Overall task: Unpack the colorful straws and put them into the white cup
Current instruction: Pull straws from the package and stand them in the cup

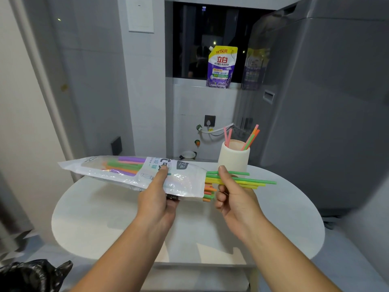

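Note:
My left hand (156, 199) grips a clear and white plastic straw packet (126, 171), held level above the table with its open end to the right. Purple, green and orange straws show inside it. My right hand (233, 197) pinches a few green and yellow straws (252, 181) that stick far out of the open end. Shorter orange and green straw tips (209, 193) poke out below them. The white cup (233, 160) stands on the table behind my right hand and holds several pink, orange and green straws (249, 138).
A round white table (105, 218) lies under my hands. A grey washing machine (326, 102) stands at the right. A purple detergent pouch (222, 67) sits on the window sill. A black rubbish bag (33, 275) is at the lower left.

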